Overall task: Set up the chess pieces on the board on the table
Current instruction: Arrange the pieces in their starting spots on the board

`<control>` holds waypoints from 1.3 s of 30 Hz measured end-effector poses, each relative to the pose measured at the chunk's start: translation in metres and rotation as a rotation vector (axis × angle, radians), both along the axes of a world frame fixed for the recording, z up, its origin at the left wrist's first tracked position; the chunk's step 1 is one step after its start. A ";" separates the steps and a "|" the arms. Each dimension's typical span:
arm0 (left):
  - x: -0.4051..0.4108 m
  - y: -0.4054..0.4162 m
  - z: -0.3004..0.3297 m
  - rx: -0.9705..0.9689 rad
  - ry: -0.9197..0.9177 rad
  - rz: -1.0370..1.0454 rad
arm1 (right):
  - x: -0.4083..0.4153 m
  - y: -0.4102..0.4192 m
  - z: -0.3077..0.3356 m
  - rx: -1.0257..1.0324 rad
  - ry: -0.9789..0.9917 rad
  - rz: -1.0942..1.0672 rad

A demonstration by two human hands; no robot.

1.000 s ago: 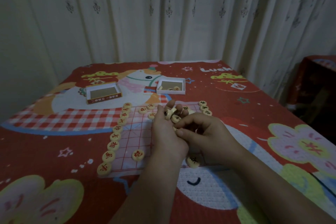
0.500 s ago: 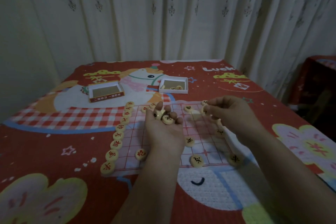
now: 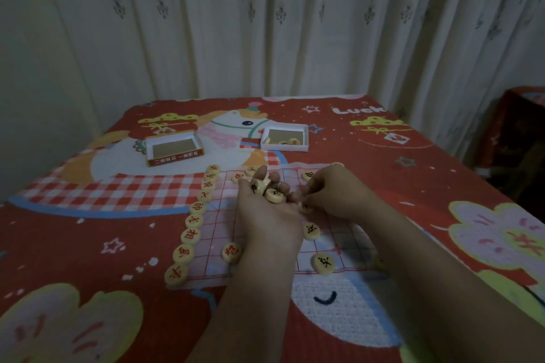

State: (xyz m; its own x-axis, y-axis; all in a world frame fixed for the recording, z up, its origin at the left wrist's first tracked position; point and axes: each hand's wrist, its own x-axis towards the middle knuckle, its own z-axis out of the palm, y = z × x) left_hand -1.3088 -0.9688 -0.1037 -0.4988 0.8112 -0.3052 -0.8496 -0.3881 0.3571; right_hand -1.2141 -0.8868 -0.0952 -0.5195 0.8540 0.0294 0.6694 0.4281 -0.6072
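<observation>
cupping a few chess pieces (image 3: 269,190) mid-frame, the left hand (image 3: 267,215) hovers over the board (image 3: 339,244); right hand (image 3: 333,196) pinches one. light, hard, smooth discs: grip the rims.

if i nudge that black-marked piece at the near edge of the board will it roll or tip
Probably neither: the black-marked piece is a flat disc lying face up on the board, so it should slide. The board looks like a thin sheet on the soft tablecloth, so it may drag or wrinkle.
</observation>
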 end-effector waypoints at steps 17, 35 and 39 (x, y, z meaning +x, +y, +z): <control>0.014 0.000 -0.001 -0.141 0.124 -0.209 | 0.004 -0.035 0.000 0.074 0.465 0.291; 0.021 -0.001 0.004 -0.221 0.356 -0.045 | 0.024 -0.014 0.019 -0.209 0.677 0.004; 0.016 -0.002 0.001 -0.186 0.286 -0.049 | 0.069 0.018 0.019 -0.236 0.427 -0.190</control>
